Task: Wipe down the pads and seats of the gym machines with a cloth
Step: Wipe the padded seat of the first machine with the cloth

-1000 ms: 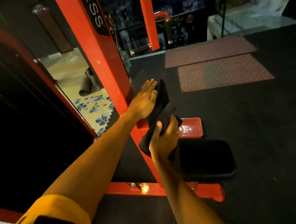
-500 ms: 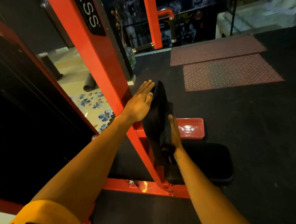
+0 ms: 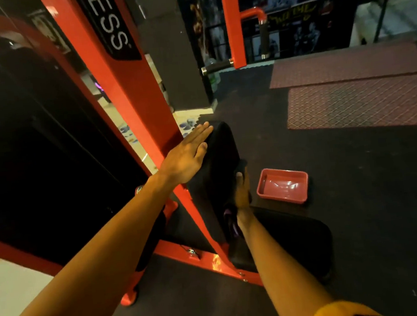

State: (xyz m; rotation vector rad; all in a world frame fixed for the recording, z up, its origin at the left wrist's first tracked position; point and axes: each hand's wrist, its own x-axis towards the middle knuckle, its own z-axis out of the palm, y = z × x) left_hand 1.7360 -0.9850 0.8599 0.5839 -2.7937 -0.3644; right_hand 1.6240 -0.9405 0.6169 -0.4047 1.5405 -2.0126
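The gym machine (image 3: pixel 125 94), a red steel frame, stood on a dark rubber floor (image 3: pixel 358 194). Its seat (image 3: pixel 299 240) lay low at the foot of the frame with no cloth on it, so it was judged as not yet in work. The upright back pad (image 3: pixel 218 162) rose just behind the seat and was the part being serviced. Wiping of its front face was judged under way; how much was finished could not be determined. A red tray (image 3: pixel 282 186) sat on the floor just beyond the seat.

The left grip (image 3: pixel 187 157) was flat with straight fingers, braced against the back of the pad and holding nothing. The right grip (image 3: pixel 242 192) pressed the dark cloth (image 3: pixel 240 164) onto the pad's front face. It was seen edge-on, so whether its fingers curled into the cloth could not be told.
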